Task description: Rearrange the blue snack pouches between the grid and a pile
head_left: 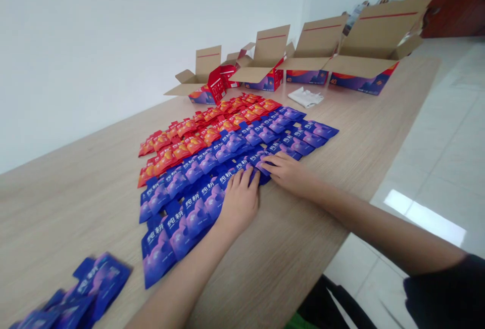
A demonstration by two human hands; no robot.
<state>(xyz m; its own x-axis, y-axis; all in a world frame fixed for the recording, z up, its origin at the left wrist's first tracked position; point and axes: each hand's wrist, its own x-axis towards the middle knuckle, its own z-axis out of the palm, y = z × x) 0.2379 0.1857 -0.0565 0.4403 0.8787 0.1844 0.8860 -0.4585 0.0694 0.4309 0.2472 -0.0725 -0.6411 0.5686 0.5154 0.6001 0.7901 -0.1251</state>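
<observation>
As both your arms reach over the pale wood surface (79,202), left hand (239,205): grip wide, fingers spread flat on the blue sachets (197,202), closed on none.
Right hand (286,175): grip wide and flat, fingertips on the same blue rows, just beside your left hand.
Blue sachets: overlapping rows with white Chinese lettering, lying flat on the surface under both hands.
Red-orange sachets (200,129): overlapping rows directly behind the blue ones, touching them.
Loose blue packets (102,278): blurred heap at the near left, well apart from the rows.
Cartons (364,79): four open cardboard boxes, flaps raised, along the far edge by the white wall (113,41).
White cloth (305,97): crumpled between cartons and sachets.
Tile floor (428,116): beyond the surface, right.
</observation>
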